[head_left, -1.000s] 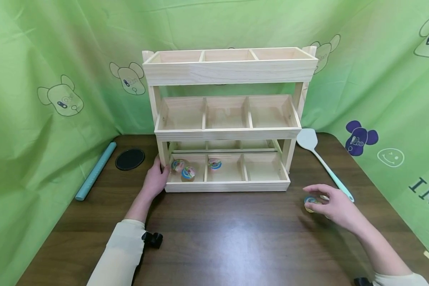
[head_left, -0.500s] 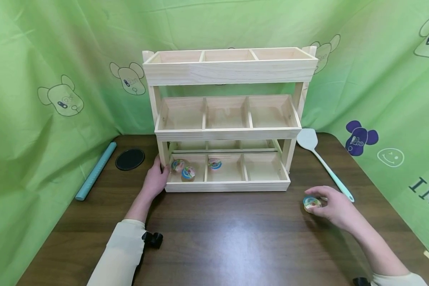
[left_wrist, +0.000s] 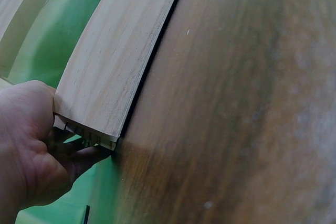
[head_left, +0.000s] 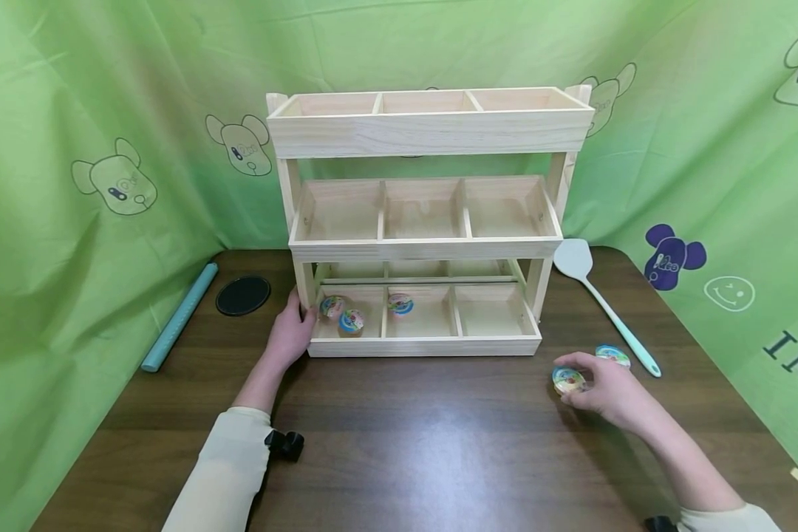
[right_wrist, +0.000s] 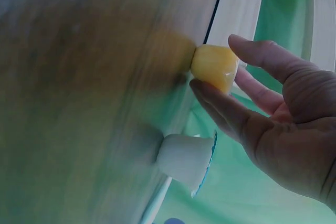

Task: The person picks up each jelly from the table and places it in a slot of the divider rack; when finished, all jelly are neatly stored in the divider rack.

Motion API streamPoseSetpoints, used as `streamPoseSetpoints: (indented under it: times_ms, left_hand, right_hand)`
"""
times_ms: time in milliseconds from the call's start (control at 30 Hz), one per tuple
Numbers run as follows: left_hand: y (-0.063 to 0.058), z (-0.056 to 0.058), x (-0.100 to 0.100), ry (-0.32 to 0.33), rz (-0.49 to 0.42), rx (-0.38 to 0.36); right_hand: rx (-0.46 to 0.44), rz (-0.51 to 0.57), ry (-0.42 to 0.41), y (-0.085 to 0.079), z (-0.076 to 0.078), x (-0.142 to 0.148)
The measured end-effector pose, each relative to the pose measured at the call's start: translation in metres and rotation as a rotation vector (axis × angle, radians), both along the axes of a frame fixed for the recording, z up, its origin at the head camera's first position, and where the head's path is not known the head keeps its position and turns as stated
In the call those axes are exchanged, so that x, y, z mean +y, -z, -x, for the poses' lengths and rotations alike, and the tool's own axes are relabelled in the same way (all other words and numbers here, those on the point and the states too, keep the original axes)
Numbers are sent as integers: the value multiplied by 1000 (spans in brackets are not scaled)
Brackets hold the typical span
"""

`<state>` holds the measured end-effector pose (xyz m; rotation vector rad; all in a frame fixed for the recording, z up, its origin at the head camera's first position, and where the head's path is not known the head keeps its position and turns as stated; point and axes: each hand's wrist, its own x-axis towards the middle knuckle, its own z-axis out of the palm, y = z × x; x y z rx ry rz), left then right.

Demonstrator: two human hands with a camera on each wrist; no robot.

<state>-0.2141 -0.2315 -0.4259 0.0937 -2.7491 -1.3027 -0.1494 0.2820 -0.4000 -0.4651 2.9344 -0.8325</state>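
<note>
My left hand [head_left: 289,334] grips the left end of the bottom tray [head_left: 425,347] of a three-tier wooden shelf [head_left: 432,136]; in the left wrist view its fingers go behind the end of the wooden board [left_wrist: 113,61]. Over the table at right, my right hand [head_left: 608,391] pinches a yellow jelly cup [head_left: 567,379] between thumb and fingers, its printed lid facing up. The right wrist view has the cup's yellow side [right_wrist: 212,66] close to the tabletop. Just behind that hand stands a whitish jelly cup [right_wrist: 185,158] with a blue-edged lid, partly hidden in the head view.
Two jelly cups [head_left: 351,321] sit in the bottom tray's left compartment, another jelly cup [head_left: 400,304] in the middle one. Right of the shelf lies a pale spatula [head_left: 598,295]. A blue roll [head_left: 179,318] and a black disc [head_left: 242,295] lie at left. Green cloth [head_left: 73,295] surrounds the table.
My right hand has closed in on the yellow jelly cup and shifted slightly left with it, baring the whitish cup behind. The left hand stays at the tray's end.
</note>
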Motion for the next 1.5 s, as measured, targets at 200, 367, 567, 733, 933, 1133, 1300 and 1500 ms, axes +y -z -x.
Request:
streamPoseSetpoints:
  times_ms: [200,367,567,733,933,1133,1300,1500]
  left_hand:
    - [0,0,1,-2,7,9]
    - [0,0,0,-2,7,1]
    - [0,-1,0,-3,-9,-7]
    - [-2,-2,0,1,-11,-4]
    - [-1,-2,1,0,-5,-6]
    - [0,-1,0,-1,-6,4]
    - [1,0,0,3,-11,4]
    - [2,0,-1,6,-14,6]
  right_hand:
    - [-14,26,16,-2,0,-3]
    - [13,52,36,-7,1,-9]
    - [73,96,45,-12,5,-20]
    - [114,154,9,-13,8,-29]
    - [146,180,-26,-15,14,-40]
    - [138,219,-45,-16,20,-50]
    - [126,209,-51,-17,25,-57]
    - [100,266,-71,-18,35,-68]
